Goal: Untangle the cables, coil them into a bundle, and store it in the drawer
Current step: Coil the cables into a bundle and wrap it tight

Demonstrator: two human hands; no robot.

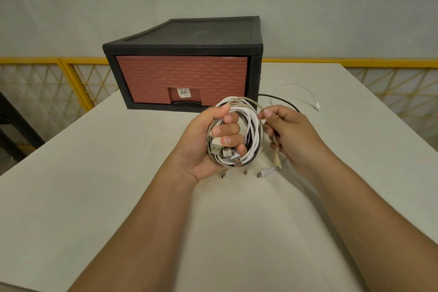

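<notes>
Head view: white table (pixel 71 208) against a plain grey wall, yellow mesh railing (pixel 78 78) behind. Black storage unit (pixel 189 31) sits at 12 o'clock on the table, its brick-pattern drawer (pixel 182 78) shut.

Left hand (pixel 211 144) is closed round the coiled cable bundle (pixel 248 125), held just above the table at centre — white, beige and black loops, USB-A plugs (pixel 227 152) sticking out at the bundle's 6 o'clock. Right hand (pixel 291 133), at the bundle's 3 o'clock, pinches a beige strand (pixel 251 101) between thumb and forefinger, other fingers loosely curled; its connector end (pixel 277 161) dangles below. Loose white cable (pixel 296 92) lies on the table at 2 o'clock, not yet in the bundle; a black strand (pixel 275 98) trails off that way too.

Step, likely: winding the last tails in. Do it well — keep the left grip firm so loops don't spring, lay each turn along the existing coil, tuck the plug ends. Collect the stray white cable before opening the drawer.
</notes>
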